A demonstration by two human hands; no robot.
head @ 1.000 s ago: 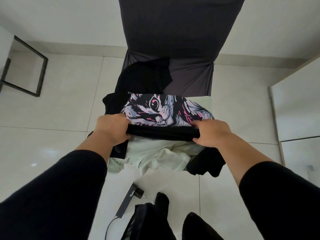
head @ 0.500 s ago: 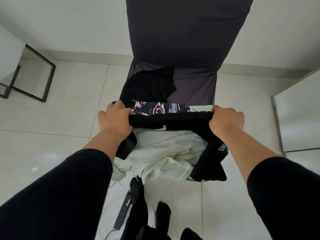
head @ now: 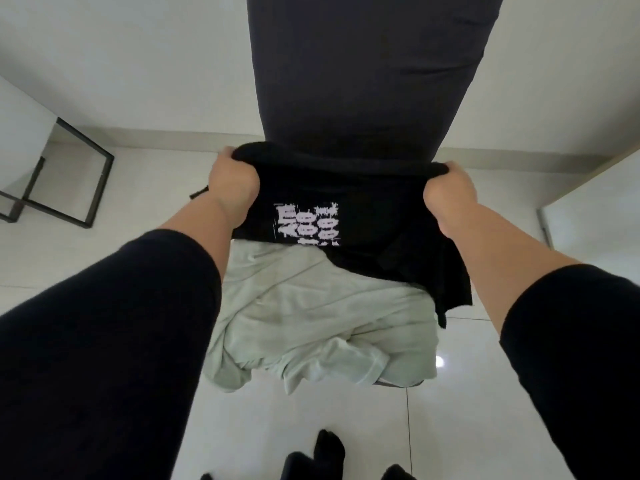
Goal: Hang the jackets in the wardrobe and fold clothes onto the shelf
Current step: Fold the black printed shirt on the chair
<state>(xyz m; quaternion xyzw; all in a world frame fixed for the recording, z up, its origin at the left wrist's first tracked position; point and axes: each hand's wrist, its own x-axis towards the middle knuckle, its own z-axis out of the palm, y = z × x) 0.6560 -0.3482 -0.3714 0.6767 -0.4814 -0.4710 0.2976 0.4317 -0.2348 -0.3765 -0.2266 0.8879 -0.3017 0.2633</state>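
Now left hand (head: 232,183) and right hand (head: 446,188) each grip black printed shirt (head: 363,216) by an end, stretched flat above pale garment (head: 311,317), likely for folding.

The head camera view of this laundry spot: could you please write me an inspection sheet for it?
Surface: chair seat, almost fully covered by clothes; dark chair back upright behind.
Job's things: black shirt with pale print, held up over the seat; pale green garment crumpled on the seat, hanging over its front edge.
Clutter: nothing seen.
Grippers: left hand and right hand each grip an upper corner of the shirt, fingers curled into the cloth.
Cables: nothing seen.
Surroundings: pale tiled floor; black metal frame to the left; white wall behind; pale panel at right.
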